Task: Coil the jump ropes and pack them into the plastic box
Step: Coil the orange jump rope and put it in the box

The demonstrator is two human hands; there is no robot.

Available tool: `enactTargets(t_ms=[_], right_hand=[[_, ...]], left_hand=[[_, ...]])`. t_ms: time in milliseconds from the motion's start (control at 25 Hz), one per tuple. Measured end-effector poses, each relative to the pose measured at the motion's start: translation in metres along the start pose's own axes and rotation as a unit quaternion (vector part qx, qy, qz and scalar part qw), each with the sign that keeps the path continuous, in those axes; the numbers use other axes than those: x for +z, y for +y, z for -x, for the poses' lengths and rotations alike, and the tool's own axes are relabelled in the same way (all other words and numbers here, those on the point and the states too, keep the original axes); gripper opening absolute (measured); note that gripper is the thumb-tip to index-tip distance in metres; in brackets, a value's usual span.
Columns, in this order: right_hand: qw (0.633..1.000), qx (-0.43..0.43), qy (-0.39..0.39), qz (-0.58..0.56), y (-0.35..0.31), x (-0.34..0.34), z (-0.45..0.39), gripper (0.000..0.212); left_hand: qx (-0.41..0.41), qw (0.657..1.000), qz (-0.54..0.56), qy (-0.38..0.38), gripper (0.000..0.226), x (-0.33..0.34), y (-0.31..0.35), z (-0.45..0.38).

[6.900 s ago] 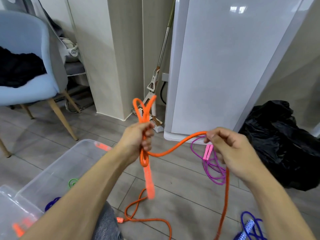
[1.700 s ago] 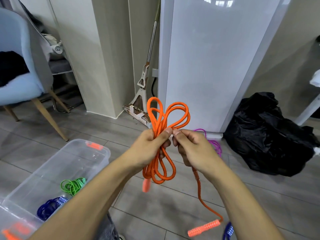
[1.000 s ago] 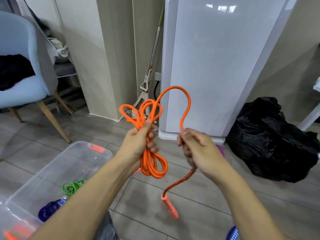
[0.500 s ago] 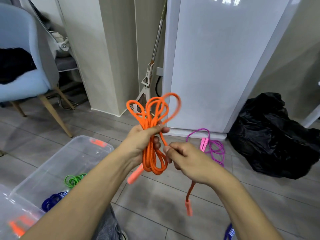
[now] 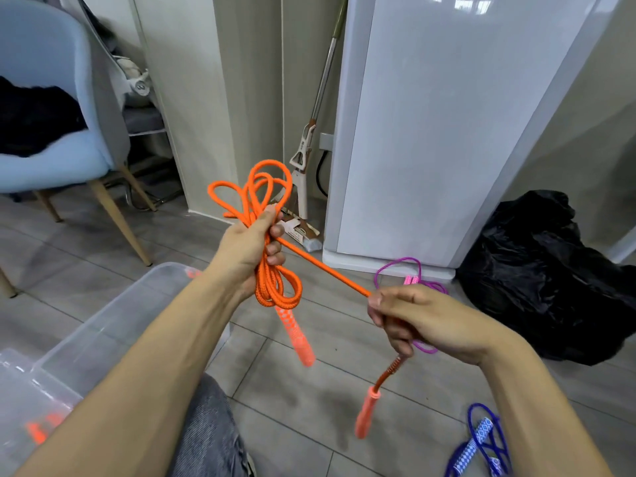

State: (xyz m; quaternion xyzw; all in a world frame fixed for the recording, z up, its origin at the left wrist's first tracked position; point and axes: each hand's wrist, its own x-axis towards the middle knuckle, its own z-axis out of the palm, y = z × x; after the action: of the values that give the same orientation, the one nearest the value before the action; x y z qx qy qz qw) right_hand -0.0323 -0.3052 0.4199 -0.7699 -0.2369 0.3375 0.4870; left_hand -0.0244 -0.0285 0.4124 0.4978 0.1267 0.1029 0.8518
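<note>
Jump ropes number three outside the box, by my count; nearest, the blue rope (image 5: pixel 481 438) lies loose on the floor at the lower right. Just past it the orange jump rope (image 5: pixel 272 287) is in hand: the left hand (image 5: pixel 251 249) grips the bundled loops at their waist, one handle hanging below, while the right hand (image 5: pixel 416 318) has its fingers curled round the free tail, pulled taut between the two hands, the second handle (image 5: pixel 366 416) dangling under it. To finish well (a judgement), keep the tail tight and wrap it round the waist of the bundle, close turns, then tuck the end so nothing springs open. Plastic box (image 5: pixel 113 325) sits at the left under the forearm; its contents are hidden here. Farther off, the purple rope (image 5: pixel 409 270) lies uncoiled by the white cabinet (image 5: pixel 447 132).
</note>
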Motion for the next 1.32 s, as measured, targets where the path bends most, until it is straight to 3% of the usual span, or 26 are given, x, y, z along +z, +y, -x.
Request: enactTargets(t_ms=[80, 200, 240, 320, 400, 520, 680, 760, 840, 920, 1000, 1080, 1160, 1240, 1320], right_hand=[[0.999, 0.015, 0.013, 0.026, 0.003, -0.016, 0.016, 0.041], [0.992, -0.012, 0.128, 0.007, -0.008, -0.039, 0.042, 0.051], [0.987, -0.028, 0.159, 0.003, -0.014, -0.043, 0.049, 0.05], [0.98, -0.052, 0.192, 0.03, -0.023, -0.041, 0.057, 0.042], [0.975, -0.067, 0.199, 0.074, -0.027, -0.031, 0.058, 0.033], [0.963, -0.074, 0.225, 0.129, -0.027, -0.021, 0.056, 0.033], [0.951, -0.094, 0.265, 0.124, -0.028, -0.019, 0.055, 0.029], [0.937, -0.118, 0.281, 0.169, -0.033, -0.019, 0.06, 0.026], [0.916, -0.126, 0.313, 0.218, -0.042, -0.024, 0.069, 0.025], [0.896, -0.138, 0.334, 0.259, -0.052, -0.025, 0.076, 0.014], [0.875, -0.175, 0.335, 0.303, -0.062, -0.022, 0.074, 0.012], [0.87, -0.212, 0.321, 0.308, -0.074, -0.021, 0.062, 0.013], [0.878, -0.245, 0.309, 0.272, -0.084, -0.026, 0.037, 0.009], [0.903, -0.258, 0.276, 0.204, -0.081, -0.025, 0.008, 0.009], [0.938, -0.238, 0.224, 0.118, -0.054, -0.018, -0.016, 0.013]], left_hand=[[0.04, 0.993, -0.109, 0.024, 0.025, -0.003, 0.0, 0.0], [0.039, 0.978, -0.205, 0.018, 0.034, -0.005, -0.004, 0.003], [0.029, 0.984, -0.177, 0.006, 0.034, -0.002, -0.005, 0.004], [-0.012, 1.0, -0.002, -0.01, 0.033, 0.006, 0.0, 0.006], [-0.049, 0.993, 0.106, -0.004, 0.034, 0.012, 0.007, 0.009], [-0.105, 0.994, -0.004, 0.025, 0.04, 0.015, 0.003, 0.011], [-0.104, 0.97, -0.219, -0.021, 0.032, 0.015, -0.013, 0.016], [-0.088, 0.932, -0.343, -0.078, 0.024, 0.014, -0.019, 0.02], [-0.051, 0.871, -0.464, -0.154, 0.018, 0.015, -0.019, 0.028], [-0.001, 0.779, -0.583, -0.232, 0.017, 0.019, -0.012, 0.041], [0.042, 0.657, -0.687, -0.308, 0.014, 0.024, -0.007, 0.057], [0.078, 0.571, -0.722, -0.382, 0.009, 0.033, -0.003, 0.082], [0.129, 0.541, -0.706, -0.44, 0.008, 0.046, 0.005, 0.111], [0.195, 0.554, -0.675, -0.446, 0.006, 0.06, 0.026, 0.139], [0.225, 0.589, -0.667, -0.396, 0.004, 0.066, 0.055, 0.152]])
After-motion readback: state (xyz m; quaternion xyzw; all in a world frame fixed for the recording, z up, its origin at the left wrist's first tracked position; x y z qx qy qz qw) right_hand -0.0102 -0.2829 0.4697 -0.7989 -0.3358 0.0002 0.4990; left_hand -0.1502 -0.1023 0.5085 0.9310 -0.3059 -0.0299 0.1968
